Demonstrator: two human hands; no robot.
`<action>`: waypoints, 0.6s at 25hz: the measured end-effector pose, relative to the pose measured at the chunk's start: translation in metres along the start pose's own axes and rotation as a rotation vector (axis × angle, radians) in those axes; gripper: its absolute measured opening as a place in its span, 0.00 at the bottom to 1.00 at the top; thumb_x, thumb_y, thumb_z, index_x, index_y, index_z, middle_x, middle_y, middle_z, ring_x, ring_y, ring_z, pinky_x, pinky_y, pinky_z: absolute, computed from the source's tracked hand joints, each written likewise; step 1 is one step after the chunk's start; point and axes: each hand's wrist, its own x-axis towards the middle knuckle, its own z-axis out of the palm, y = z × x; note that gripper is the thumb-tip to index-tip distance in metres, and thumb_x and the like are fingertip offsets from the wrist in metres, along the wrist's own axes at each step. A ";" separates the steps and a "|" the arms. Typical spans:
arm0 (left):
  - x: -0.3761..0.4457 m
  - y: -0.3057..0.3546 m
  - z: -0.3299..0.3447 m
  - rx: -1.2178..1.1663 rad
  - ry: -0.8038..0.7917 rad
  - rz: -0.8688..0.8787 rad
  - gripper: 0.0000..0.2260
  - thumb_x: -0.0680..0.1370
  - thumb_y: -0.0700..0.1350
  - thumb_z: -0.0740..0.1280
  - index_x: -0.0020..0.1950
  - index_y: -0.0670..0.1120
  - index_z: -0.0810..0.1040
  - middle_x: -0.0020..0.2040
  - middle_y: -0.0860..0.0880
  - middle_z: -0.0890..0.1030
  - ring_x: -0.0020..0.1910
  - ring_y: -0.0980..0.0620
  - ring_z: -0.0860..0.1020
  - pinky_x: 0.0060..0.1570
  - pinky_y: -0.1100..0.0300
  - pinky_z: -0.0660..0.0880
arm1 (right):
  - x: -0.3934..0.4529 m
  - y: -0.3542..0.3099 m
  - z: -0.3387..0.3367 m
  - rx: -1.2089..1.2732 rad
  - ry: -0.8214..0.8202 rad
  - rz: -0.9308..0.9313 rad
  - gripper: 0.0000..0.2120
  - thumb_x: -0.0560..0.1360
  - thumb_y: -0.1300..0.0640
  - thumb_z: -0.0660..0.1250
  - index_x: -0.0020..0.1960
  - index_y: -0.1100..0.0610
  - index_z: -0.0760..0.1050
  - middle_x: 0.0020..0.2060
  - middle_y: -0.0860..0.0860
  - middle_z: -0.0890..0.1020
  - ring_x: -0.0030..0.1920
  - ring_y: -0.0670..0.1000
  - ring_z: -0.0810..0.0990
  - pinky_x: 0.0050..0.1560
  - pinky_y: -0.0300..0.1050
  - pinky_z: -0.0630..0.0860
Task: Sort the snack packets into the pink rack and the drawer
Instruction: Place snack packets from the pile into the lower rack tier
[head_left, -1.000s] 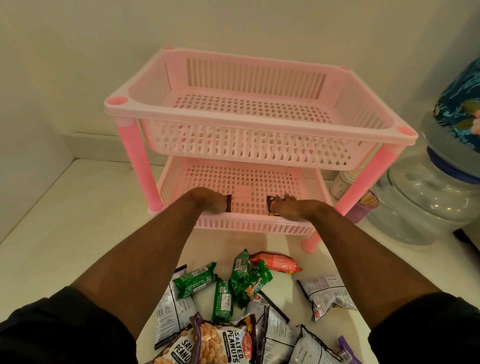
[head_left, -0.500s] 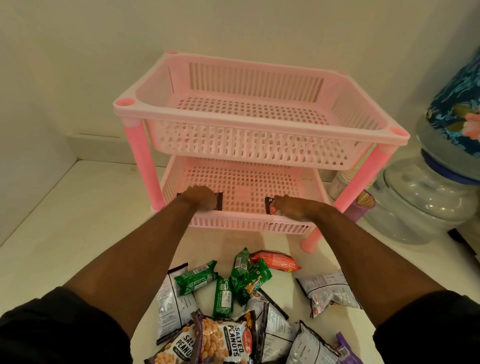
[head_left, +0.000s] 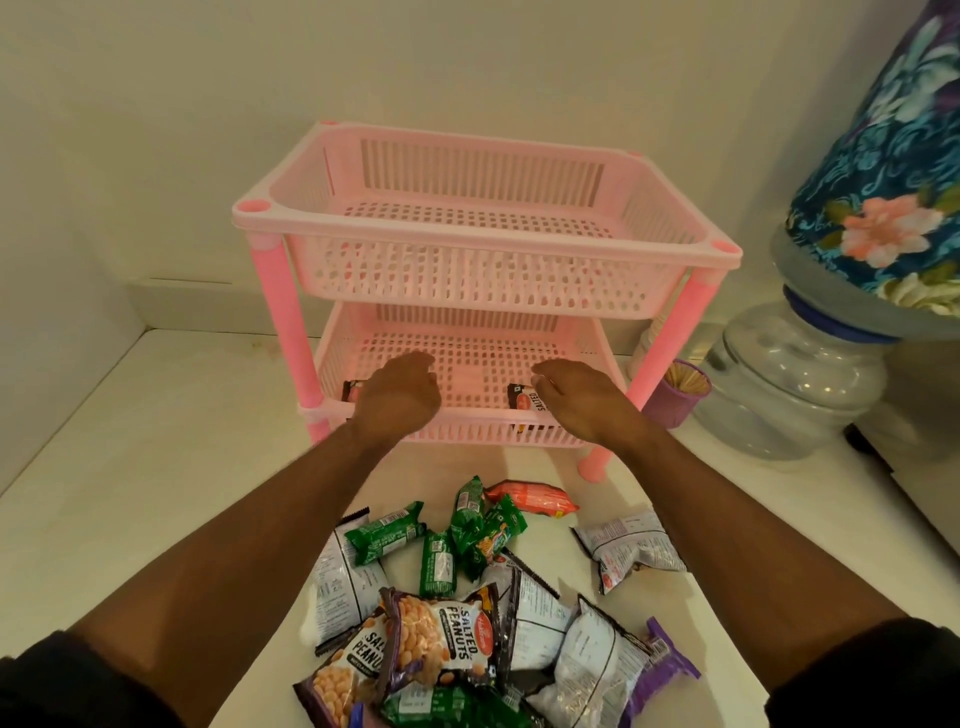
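Hands are reaching over the front rim of the lower tier of the pink rack (head_left: 485, 249), which is standing on a pale counter (head_left: 130, 467) against the wall. Left hand (head_left: 397, 397) is hovering palm down with its fingers spread and loose, gripping nothing; a dark packet (head_left: 352, 389) is lying in the lower tier's front left corner, partly hidden under that hand, and whether the two are touching cannot be told. Right hand (head_left: 576, 397) is likewise lying open, fingers relaxed, just beside a salted peanuts packet (head_left: 524, 402) that is leaning against the inside of the lower tier's front wall. The fingertips are sitting at the packet's edge, though contact cannot be confirmed. The upper tier is holding nothing visible.

Remaining stock is lying loose on the counter in front of the rack, between the two forearms: green packets (head_left: 462, 540) clustered in the middle, an orange packet (head_left: 532, 496) nearest the rack's right foot, a silver-backed packet (head_left: 631, 551) lying apart to the right, and a peanut packet pile (head_left: 441, 639) nearest the camera. A purple cup of toothpicks (head_left: 678, 392) is standing just beside the rack's right leg, next to a clear water jar (head_left: 795, 384) carrying a floral cover (head_left: 883, 182). The drawer is out of view.
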 end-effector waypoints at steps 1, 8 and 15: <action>-0.012 0.003 0.003 -0.044 0.072 0.072 0.17 0.82 0.47 0.58 0.70 0.47 0.73 0.69 0.48 0.74 0.64 0.46 0.74 0.62 0.55 0.70 | -0.009 0.000 -0.001 -0.006 0.063 -0.035 0.19 0.84 0.49 0.54 0.68 0.56 0.74 0.65 0.55 0.78 0.64 0.57 0.74 0.64 0.51 0.70; -0.083 0.014 0.031 -0.277 0.120 0.243 0.12 0.81 0.45 0.62 0.63 0.48 0.78 0.63 0.50 0.79 0.58 0.52 0.77 0.59 0.57 0.71 | -0.074 0.007 0.010 -0.026 0.256 -0.099 0.12 0.79 0.55 0.65 0.60 0.56 0.81 0.55 0.54 0.83 0.54 0.57 0.79 0.53 0.51 0.75; -0.143 0.026 0.065 -0.167 -0.183 0.355 0.14 0.79 0.53 0.62 0.64 0.55 0.76 0.62 0.55 0.78 0.58 0.55 0.76 0.56 0.59 0.71 | -0.117 0.037 0.043 -0.052 -0.006 0.154 0.20 0.78 0.48 0.65 0.69 0.51 0.74 0.63 0.51 0.78 0.60 0.53 0.77 0.57 0.49 0.75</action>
